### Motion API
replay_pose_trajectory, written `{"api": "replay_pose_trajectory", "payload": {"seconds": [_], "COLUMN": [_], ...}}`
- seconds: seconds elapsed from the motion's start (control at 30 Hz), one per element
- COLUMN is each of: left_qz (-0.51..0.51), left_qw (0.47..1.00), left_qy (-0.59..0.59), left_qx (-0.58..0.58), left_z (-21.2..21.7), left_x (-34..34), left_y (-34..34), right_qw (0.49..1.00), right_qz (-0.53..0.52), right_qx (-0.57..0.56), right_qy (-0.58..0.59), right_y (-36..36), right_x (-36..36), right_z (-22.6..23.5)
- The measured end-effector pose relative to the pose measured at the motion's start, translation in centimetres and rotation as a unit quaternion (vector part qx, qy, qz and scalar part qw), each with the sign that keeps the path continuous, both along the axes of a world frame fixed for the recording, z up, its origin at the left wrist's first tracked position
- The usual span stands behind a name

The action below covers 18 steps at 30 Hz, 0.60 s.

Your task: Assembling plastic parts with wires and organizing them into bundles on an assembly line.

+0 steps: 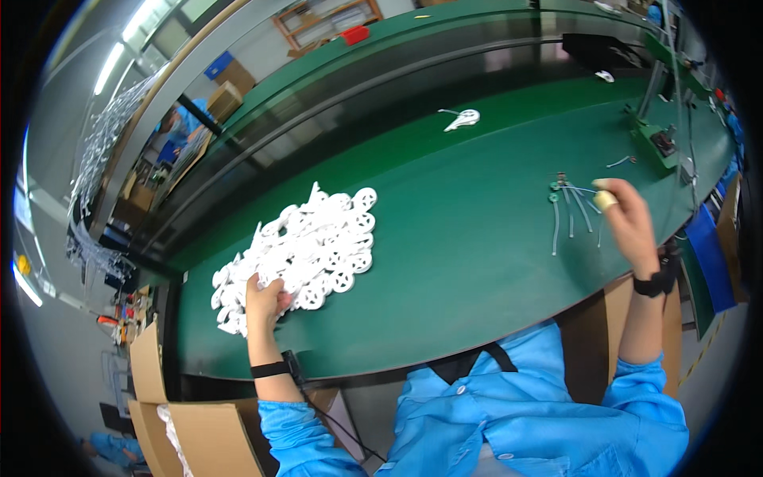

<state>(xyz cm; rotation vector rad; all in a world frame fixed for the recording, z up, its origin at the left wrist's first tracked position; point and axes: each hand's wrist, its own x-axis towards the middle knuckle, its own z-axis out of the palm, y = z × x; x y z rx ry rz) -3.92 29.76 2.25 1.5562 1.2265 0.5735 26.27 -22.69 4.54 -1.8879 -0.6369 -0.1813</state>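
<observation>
White plastic parts (318, 246), round-ended with spoked openings, lie heaped on the bench's left. The left hand (265, 302), half curled, hides some of the heap's near edge; I can't tell whether it grips one. The right hand (629, 222), fingers bent, is beside small wired pieces (554, 198); I can't tell if it pinches a wire. Farther back lies a lone white piece (463, 119). The bench top (445, 262) is green; an open cardboard box (211, 433) stands below, left.
</observation>
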Motion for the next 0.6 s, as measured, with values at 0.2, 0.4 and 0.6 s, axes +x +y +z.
{"api": "replay_pose_trajectory", "payload": {"seconds": [0.2, 0.4, 0.6], "left_qz": [0.021, -0.131, -0.209], "left_qw": [0.985, 0.904, 0.741], "left_qy": [-0.168, -0.359, -0.365], "left_qx": [0.013, -0.192, -0.523], "left_z": [0.7, 3.2, -0.2], "left_x": [-2.0, -1.4, 1.0], "left_y": [-2.6, -10.6, -19.2], "right_qw": [0.983, 0.883, 0.817], "right_qz": [0.000, 0.184, 0.295], "right_qx": [0.175, 0.380, 0.406], "right_qy": [0.045, 0.206, 0.283], "right_y": [-1.4, 5.9, 12.2], "right_x": [-3.0, -8.4, -14.3], "right_z": [1.4, 0.0, -1.5]}}
